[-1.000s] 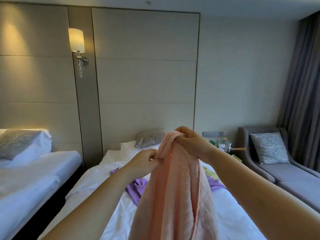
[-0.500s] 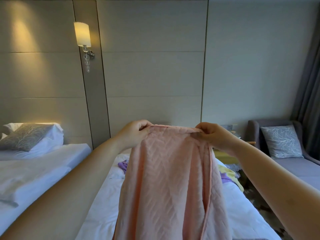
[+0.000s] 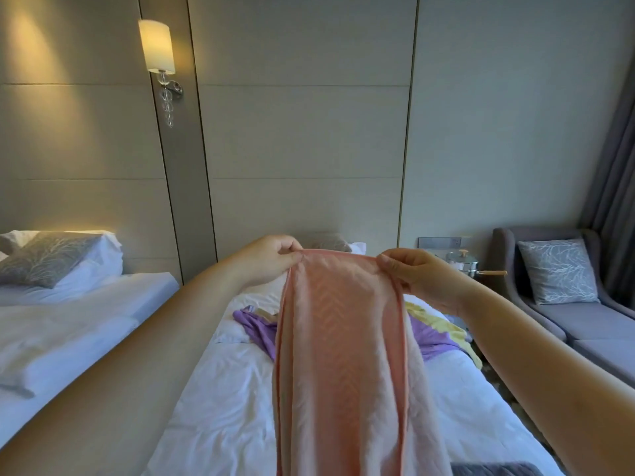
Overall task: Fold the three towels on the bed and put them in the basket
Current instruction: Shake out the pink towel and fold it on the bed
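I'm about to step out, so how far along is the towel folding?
Done: nothing visibly; no folded towel or basket is in view. In hand: the left hand and right hand pinch the pink towel by its top edge, hanging it above the bed. Left: the purple towel and yellow towel lie crumpled on it.

Both hands [image 3: 271,259] [image 3: 417,274] pinch pink towel [image 3: 343,355] above bed [image 3: 223,407].

Both arms out fwd, L hand [image 3: 271,257] & R hand [image 3: 417,276] level, apart, each pinching pink towel [image 3: 343,338] top edge betw thumb & fingers.
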`<state>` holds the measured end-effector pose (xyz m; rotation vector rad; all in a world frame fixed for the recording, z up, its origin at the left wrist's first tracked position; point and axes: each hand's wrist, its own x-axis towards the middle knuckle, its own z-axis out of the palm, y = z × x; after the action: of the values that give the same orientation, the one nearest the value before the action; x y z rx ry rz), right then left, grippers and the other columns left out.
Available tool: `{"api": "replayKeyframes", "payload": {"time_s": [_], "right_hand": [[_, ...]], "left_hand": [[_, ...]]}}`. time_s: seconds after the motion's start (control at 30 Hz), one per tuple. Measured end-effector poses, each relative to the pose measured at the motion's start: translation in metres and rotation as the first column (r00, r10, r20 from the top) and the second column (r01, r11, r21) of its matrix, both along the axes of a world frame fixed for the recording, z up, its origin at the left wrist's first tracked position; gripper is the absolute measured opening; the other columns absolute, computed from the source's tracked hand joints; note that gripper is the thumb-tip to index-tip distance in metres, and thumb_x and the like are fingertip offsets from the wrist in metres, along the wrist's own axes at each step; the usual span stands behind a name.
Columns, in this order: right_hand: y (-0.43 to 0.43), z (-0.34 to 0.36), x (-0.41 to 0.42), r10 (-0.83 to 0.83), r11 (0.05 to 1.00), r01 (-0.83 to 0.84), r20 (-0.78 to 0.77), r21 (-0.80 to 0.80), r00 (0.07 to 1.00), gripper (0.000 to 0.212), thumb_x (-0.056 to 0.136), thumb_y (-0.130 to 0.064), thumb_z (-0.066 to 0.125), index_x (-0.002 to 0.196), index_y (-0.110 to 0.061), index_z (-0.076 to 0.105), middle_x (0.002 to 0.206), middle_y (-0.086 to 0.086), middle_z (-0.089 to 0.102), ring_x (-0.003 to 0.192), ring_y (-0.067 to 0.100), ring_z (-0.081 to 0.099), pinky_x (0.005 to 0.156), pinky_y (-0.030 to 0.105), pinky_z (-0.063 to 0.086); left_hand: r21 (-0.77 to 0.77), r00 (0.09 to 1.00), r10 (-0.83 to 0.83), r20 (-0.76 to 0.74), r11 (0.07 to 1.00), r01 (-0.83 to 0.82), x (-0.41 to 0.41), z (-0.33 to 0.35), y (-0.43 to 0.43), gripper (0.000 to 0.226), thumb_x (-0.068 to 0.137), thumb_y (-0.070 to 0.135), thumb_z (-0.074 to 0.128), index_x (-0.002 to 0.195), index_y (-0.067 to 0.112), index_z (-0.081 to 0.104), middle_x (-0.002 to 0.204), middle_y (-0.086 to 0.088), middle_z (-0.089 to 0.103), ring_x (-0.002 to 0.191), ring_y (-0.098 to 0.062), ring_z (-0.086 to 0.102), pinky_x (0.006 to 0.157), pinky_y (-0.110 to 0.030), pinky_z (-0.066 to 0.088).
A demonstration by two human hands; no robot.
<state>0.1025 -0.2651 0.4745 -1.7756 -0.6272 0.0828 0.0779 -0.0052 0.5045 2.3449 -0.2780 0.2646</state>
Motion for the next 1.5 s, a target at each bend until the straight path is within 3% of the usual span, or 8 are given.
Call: {"api": "replayKeyframes", "payload": {"time_s": [0.17, 0.27, 0.47, 0.77, 1.03, 1.23, 1.37, 1.5], "right_hand": [[0.009, -0.025, 0.003, -0.148, 0.937, 0.184, 0.141, -0.298, 0.979, 0.024, 0.096, -0.030, 0.052, 0.083, -0.015, 0.065, 0.068, -0.002, 0.050, 0.063, 0.012, 0.042, 0.058, 0.026, 0.033], [0.011, -0.039, 0.000, -0.106, 0.921, 0.130, 0.085, -0.366, 0.991, 0.021, 0.094, -0.035, 0.055, 0.088, -0.019, 0.067, 0.074, -0.004, 0.061, 0.067, 0.010, 0.053, 0.064, 0.023, 0.043], [0.023, -0.056, 0.003, 0.090, 0.996, -0.087, -0.128, 0.025, 0.988, 0.031, 0.100, -0.035, 0.043, 0.115, -0.018, 0.064, 0.114, -0.001, 0.069, 0.107, 0.013, 0.063, 0.093, 0.027, 0.050], [0.051, -0.076, 0.002, 0.441, 0.897, -0.426, -0.207, 0.113, 0.873, 0.032, 0.088, -0.016, 0.058, 0.116, -0.027, 0.067, 0.117, 0.000, 0.068, 0.112, 0.018, 0.063, 0.091, 0.030, 0.052], [0.048, -0.045, 0.013, 0.124, 0.991, -0.122, 0.029, -0.054, 0.992, 0.012, 0.083, -0.011, 0.069, 0.084, -0.012, 0.057, 0.075, 0.002, 0.052, 0.072, 0.016, 0.047, 0.067, 0.030, 0.038], [0.041, -0.012, 0.015, 0.298, 0.949, -0.292, -0.037, 0.116, 0.954, 0.018, 0.095, -0.023, 0.054, 0.088, -0.007, 0.054, 0.082, 0.008, 0.041, 0.079, 0.022, 0.036, 0.066, 0.029, 0.031], [0.035, 0.008, 0.016, 0.319, 0.946, -0.316, 0.035, -0.072, 0.947, 0.007, 0.090, -0.016, 0.062, 0.089, -0.012, 0.056, 0.079, 0.001, 0.054, 0.075, 0.014, 0.051, 0.067, 0.023, 0.044], [0.032, 0.023, 0.011, 0.181, 0.949, -0.110, 0.223, -0.296, 0.958, 0.020, 0.077, -0.019, 0.073, 0.080, -0.025, 0.055, 0.065, -0.021, 0.053, 0.062, -0.002, 0.050, 0.058, 0.015, 0.042]], "left_hand": [[-0.156, 0.973, -0.116, -0.201, 0.984, 0.086, 0.001, -0.025, -0.014, 0.015, 0.102, 0.017, 0.039, 0.098, 0.012, 0.053, 0.082, -0.002, 0.063, 0.069, -0.010, 0.060, 0.065, -0.017, 0.042], [-0.480, 0.916, -0.336, -0.219, 0.854, 0.199, 0.004, -0.044, -0.016, 0.013, 0.098, 0.015, 0.044, 0.092, 0.012, 0.055, 0.080, -0.003, 0.059, 0.074, -0.013, 0.058, 0.075, -0.028, 0.045], [-0.771, 0.854, -0.494, -0.161, 0.603, 0.204, 0.001, -0.056, -0.025, 0.017, 0.075, 0.021, 0.050, 0.059, 0.021, 0.052, 0.062, -0.001, 0.048, 0.055, -0.012, 0.050, 0.050, -0.023, 0.042], [-0.579, 0.936, -0.351, -0.017, 0.767, 0.277, -0.014, -0.025, -0.014, 0.009, 0.084, 0.024, 0.062, 0.088, 0.017, 0.058, 0.073, 0.001, 0.057, 0.060, -0.007, 0.053, 0.051, -0.015, 0.043], [-0.307, 0.991, -0.067, 0.120, 0.946, 0.101, -0.028, -0.012, 0.006, 0.014, 0.090, -0.001, 0.060, 0.090, 0.013, 0.058, 0.084, -0.012, 0.062, 0.065, -0.013, 0.052, 0.063, -0.024, 0.042], [-0.166, 0.954, 0.047, 0.297, 0.986, 0.003, -0.024, 0.011, 0.010, 0.020, 0.087, -0.001, 0.063, 0.079, 0.017, 0.060, 0.085, -0.010, 0.069, 0.077, -0.013, 0.063, 0.072, -0.028, 0.051], [-0.097, 0.898, 0.077, 0.434, 0.995, -0.038, -0.018, 0.031, 0.008, 0.024, 0.087, 0.005, 0.063, 0.077, 0.026, 0.059, 0.083, 0.001, 0.069, 0.081, -0.019, 0.067, 0.076, -0.038, 0.052], [-0.127, 0.812, 0.156, 0.562, 0.987, -0.101, -0.013, 0.045, 0.005, 0.026, 0.089, 0.010, 0.060, 0.076, 0.033, 0.056, 0.086, 0.003, 0.068, 0.082, -0.017, 0.065, 0.073, -0.026, 0.051]]}}
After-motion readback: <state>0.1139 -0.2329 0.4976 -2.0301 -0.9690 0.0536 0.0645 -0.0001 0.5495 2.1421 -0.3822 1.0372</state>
